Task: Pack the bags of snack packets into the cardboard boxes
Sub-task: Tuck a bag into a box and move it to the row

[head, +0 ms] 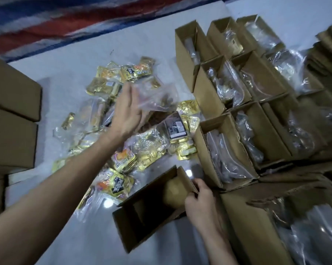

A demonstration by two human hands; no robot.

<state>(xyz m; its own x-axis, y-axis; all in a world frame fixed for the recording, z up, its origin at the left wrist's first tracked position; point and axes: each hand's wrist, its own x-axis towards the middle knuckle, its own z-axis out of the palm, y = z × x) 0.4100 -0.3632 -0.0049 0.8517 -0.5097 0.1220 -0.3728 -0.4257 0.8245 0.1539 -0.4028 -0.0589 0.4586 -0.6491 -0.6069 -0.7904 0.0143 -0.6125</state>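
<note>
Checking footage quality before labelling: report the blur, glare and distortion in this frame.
Head view: motion blur smears the left hand, the clear bag at its fingers and the filled boxes; glare flares on the gold snack packets; the right hand on the empty box is sharper; wide-angle bending curves the edges.

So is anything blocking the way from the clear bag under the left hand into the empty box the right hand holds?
Nothing visible: the empty brown cardboard box gapes open toward the pile, its flap held back.

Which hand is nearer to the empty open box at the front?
Right. The right hand grips the flap of the empty box. The left hand is farther away, over the pile of snack bags, touching a clear bag.
</note>
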